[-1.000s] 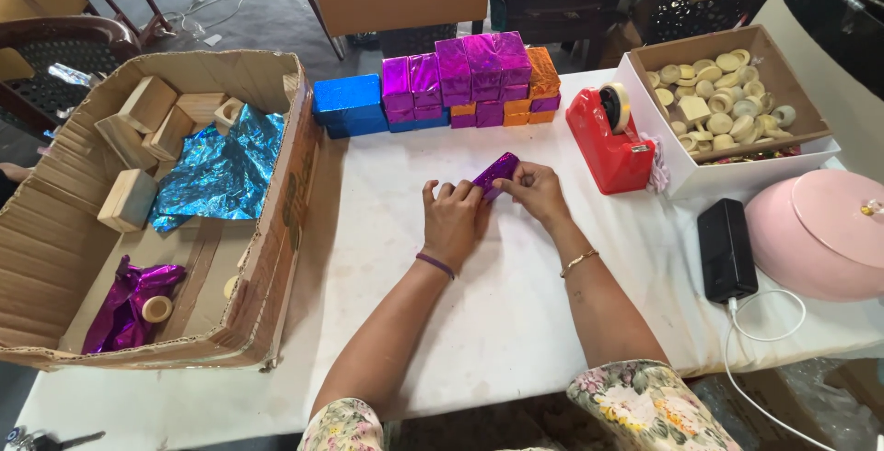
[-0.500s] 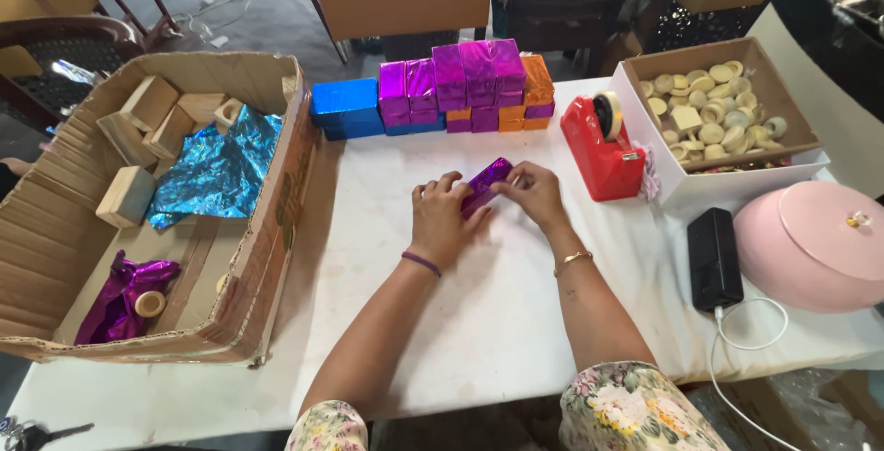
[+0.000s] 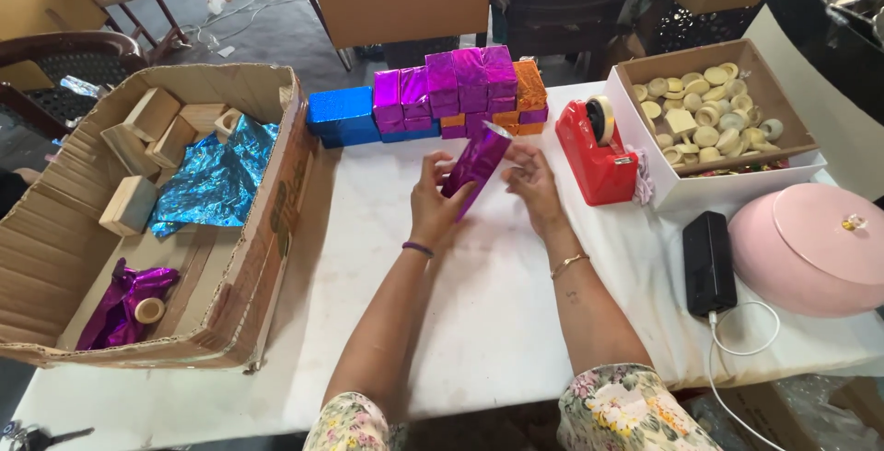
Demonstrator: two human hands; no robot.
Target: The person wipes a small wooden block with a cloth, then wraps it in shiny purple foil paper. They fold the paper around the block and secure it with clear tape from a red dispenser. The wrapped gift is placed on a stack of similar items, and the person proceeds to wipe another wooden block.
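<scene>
Above the table (image 3: pixel 479 304), left hand (image 3: pixel 431 202) grips purple-foil block (image 3: pixel 476 165).

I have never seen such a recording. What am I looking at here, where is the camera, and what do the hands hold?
No machine is here: a person works with two bare hands. The single picture comes from a camera worn on the head, looking down at a white table. The left hand and the right hand hold a block wrapped in purple foil, lifted and tilted. Behind it stand wrapped blocks in purple, blue and orange. On the left, a cardboard box holds plain wooden blocks and foil sheets. On the right are a red tape dispenser, a box of small rounds and a pink lidded container.
</scene>
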